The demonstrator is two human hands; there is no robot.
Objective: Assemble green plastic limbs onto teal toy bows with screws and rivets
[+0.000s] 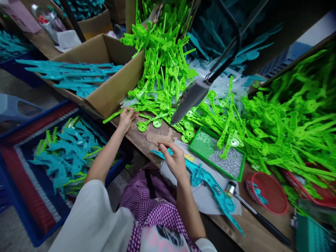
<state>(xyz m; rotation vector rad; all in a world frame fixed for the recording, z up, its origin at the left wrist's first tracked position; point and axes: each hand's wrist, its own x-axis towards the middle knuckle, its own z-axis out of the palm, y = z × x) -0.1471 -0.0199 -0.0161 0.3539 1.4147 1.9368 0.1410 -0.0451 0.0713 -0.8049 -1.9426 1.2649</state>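
At the bench edge, my left hand (126,119) has its fingers closed around a long bright green plastic part (111,117), by the front of the green heap. My right hand (174,161) hovers over the left part of a long turquoise plastic piece (210,182), thumb and forefinger drawn together; whatever is between them is too small to make out. That turquoise piece lies slantwise on a white sheet (194,199). Beside it rests a hammer (258,213) with a metal head and black handle. A green tray (207,154) of small metal bits stands behind.
Green parts (168,70) are heaped across the back and right. A cardboard box (115,87) holds turquoise pieces at left. Below it sits a blue crate (23,213) with mixed parts. A grey lamp-like bar (191,98) hangs over the bench; a red basket (275,199) stands right.
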